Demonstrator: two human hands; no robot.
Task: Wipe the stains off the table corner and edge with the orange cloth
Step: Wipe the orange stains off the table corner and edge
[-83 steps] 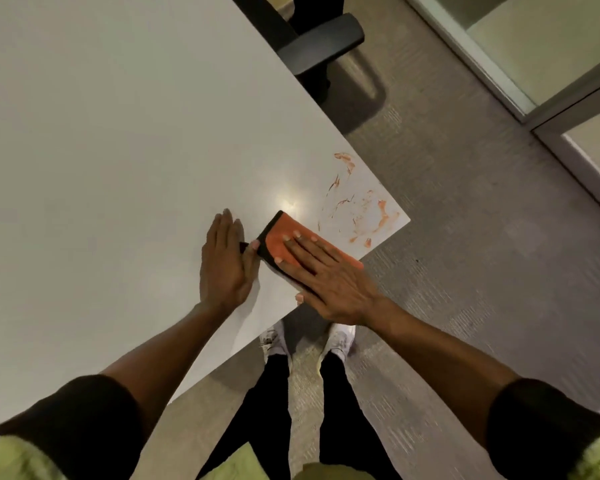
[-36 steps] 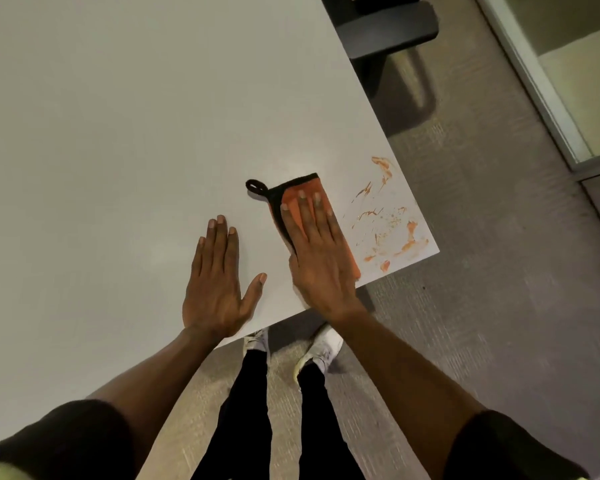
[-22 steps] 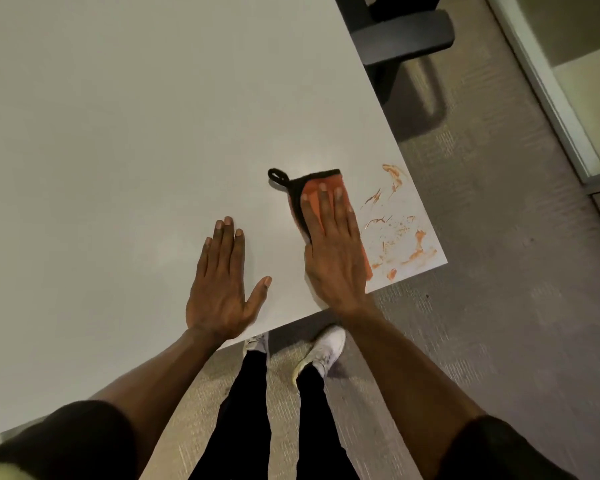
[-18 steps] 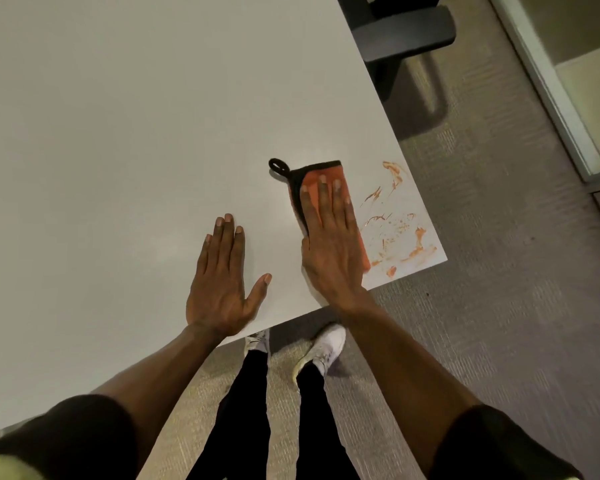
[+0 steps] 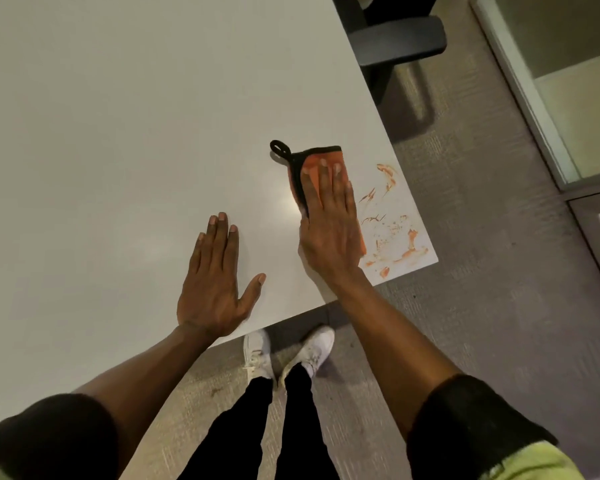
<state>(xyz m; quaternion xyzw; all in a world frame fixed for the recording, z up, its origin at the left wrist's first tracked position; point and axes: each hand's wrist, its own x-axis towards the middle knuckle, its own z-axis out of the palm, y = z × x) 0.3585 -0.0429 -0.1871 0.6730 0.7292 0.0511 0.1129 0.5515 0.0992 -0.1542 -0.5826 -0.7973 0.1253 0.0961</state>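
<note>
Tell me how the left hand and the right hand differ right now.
The left hand lies on the bare table; the right hand presses the orange cloth. The left thumb is spread; the right hand's fingers are together, nearer the stains. Both lie flat, palm down.

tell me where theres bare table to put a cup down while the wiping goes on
Bare: the wide table top beyond and left of the left hand, and the strip between the two hands. Crowded: the near right corner, where the right hand presses the orange cloth flat beside the stains.
</note>
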